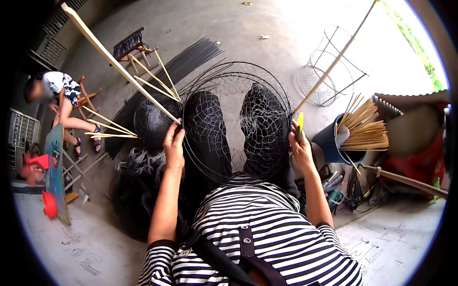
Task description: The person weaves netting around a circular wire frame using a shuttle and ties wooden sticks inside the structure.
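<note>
A netted hoop point(256, 181) of dark wire sits upright over the person's dark-trousered legs point(205, 107), its pale mesh spread across both knees. At its left edge, the left hand point(174, 148) has its fingers closed in a pinch on the rim, beside the lower end of a long pale stick point(121, 69). At the opposite edge, the right hand point(301, 150) curls its fingers around a yellow-handled tool point(300, 123), beside the lower end of a thin pole point(334, 62); whether they also grip the rim cannot be told. To the right stands a dark bucket point(327, 143) full of thin sticks point(365, 131). Dark rods point(191, 55) lie on the floor point(229, 24) beyond the left hand, and a wire frame point(317, 86) lies ahead on the right. Far left, another person point(59, 83) sits bent forward
</note>
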{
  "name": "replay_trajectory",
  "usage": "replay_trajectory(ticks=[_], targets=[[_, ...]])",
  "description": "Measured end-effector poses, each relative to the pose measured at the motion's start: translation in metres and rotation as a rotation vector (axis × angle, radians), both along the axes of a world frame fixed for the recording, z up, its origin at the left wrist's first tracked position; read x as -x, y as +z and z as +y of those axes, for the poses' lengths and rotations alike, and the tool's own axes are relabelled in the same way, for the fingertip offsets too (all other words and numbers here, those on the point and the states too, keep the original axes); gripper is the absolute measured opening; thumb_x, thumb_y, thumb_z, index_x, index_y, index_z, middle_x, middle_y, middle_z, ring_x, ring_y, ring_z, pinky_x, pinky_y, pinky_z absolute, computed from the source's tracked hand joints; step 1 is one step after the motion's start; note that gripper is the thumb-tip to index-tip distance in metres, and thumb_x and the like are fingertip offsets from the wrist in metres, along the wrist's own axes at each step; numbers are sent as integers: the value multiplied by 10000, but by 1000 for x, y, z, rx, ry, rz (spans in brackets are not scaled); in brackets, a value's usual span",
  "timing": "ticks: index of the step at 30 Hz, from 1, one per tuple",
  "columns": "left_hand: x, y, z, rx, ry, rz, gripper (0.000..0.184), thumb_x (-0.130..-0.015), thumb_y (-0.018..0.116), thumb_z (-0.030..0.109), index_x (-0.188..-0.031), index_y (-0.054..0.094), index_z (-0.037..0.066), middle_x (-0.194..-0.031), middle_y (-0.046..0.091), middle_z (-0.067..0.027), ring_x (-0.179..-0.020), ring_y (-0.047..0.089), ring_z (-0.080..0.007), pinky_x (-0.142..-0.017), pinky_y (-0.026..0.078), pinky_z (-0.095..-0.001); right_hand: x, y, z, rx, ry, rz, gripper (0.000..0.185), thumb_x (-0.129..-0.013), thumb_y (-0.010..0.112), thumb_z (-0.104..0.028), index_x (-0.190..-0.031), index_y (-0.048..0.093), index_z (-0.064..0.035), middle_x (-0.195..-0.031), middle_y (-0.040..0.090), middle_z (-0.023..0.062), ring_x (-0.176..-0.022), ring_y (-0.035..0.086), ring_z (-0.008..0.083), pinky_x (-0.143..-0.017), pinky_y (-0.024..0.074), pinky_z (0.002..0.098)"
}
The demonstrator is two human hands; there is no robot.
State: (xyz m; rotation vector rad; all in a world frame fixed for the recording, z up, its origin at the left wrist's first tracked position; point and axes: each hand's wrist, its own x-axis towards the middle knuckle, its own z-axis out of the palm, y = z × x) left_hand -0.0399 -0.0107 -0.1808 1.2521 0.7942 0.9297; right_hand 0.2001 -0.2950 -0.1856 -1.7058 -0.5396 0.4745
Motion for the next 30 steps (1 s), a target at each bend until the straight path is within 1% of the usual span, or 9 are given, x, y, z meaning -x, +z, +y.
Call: replay_trajectory(ticks=[2, 9, 10, 14, 17, 19, 22, 25, 30], targets=[[5, 3, -2, -4, -36, -17, 357, -857, 537, -13, -1214, 529, -15, -1188, 553, -51, -1055, 512, -124, -915, 389, -244, 9, 14, 4, 157, 1, -2, 397, -897, 533, -102, -1279, 437, -64, -1105, 557, 146, -1052, 509, 193, -925, 376, 291], [-19, 24, 4, 73, 27, -123, 274, -851, 569, -6, -1117, 508, 13, -1036, 553, -30, -964, 537, -111, -830, 450, -255, 5, 6, 16, -14, 51, -140, 604, -788, 470, 96, -1357, 319, -43, -1235, 500, 198, -1180, 469, 265, -999, 341, 336], [-24, 22, 10, 61, 21, -154, 292, -848, 561, -23, -1133, 504, 12, -1035, 554, -37, -948, 549, -118, -816, 460, -255, 3, 9, 16, -23, 89, -77, 678, -754, 388, 198, -1386, 284, -26, -1316, 427, 71, -1174, 431, 140, -1013, 295, 260], [-24, 24, 21, 102, 54, -222, 451, -807, 544, -104, -1242, 491, 4, -1080, 560, -56, -934, 569, -132, -837, 451, -243, 7, 23, 12, -152, 188, 44, 741, -702, 372, 215, -1393, 287, -41, -1309, 427, 73, -1229, 393, 150, -1040, 265, 272], [-15, 1, 17, 103, 48, -187, 452, -793, 567, -108, -1225, 540, 21, -1123, 558, -42, -965, 544, -103, -872, 421, -228, 13, 16, 1, 56, 194, -74, 649, -763, 440, 111, -1377, 308, -52, -1225, 488, 151, -1165, 453, 217, -987, 329, 289], [-12, 1, 4, -84, 87, 81, 410, -862, 580, 21, -1265, 507, 11, -1255, 521, -68, -1125, 488, -149, -970, 359, -255, 13, 8, -1, 151, 218, -272, 638, -778, 453, 75, -1385, 303, -52, -1297, 426, 182, -1257, 362, 253, -1052, 248, 319], [0, 5, -4, -53, 50, 15, 409, -942, 497, 193, -1274, 468, -43, -1301, 493, -104, -1215, 429, -172, -1029, 302, -266, 26, 6, -1, 88, 112, -192, 579, -806, 481, 63, -1360, 353, -44, -1274, 469, 164, -1219, 420, 246, -1026, 293, 316], [5, -3, -10, -50, 119, -6, 376, -943, 492, 166, -1256, 486, -42, -1288, 502, -111, -1200, 442, -173, -1017, 318, -267, 33, 15, 8, 78, 48, -239, 510, -821, 501, 57, -1317, 414, -27, -1220, 522, 154, -1160, 488, 243, -986, 346, 307], [17, 7, -12, 58, 337, -220, 299, -907, 554, 85, -1201, 558, 28, -1063, 608, -45, -837, 573, -106, -752, 477, -228, 37, 45, 51, -10, 16, -488, 443, -821, 520, 70, -1254, 480, -11, -1177, 559, 154, -1110, 545, 264, -951, 395, 306]])
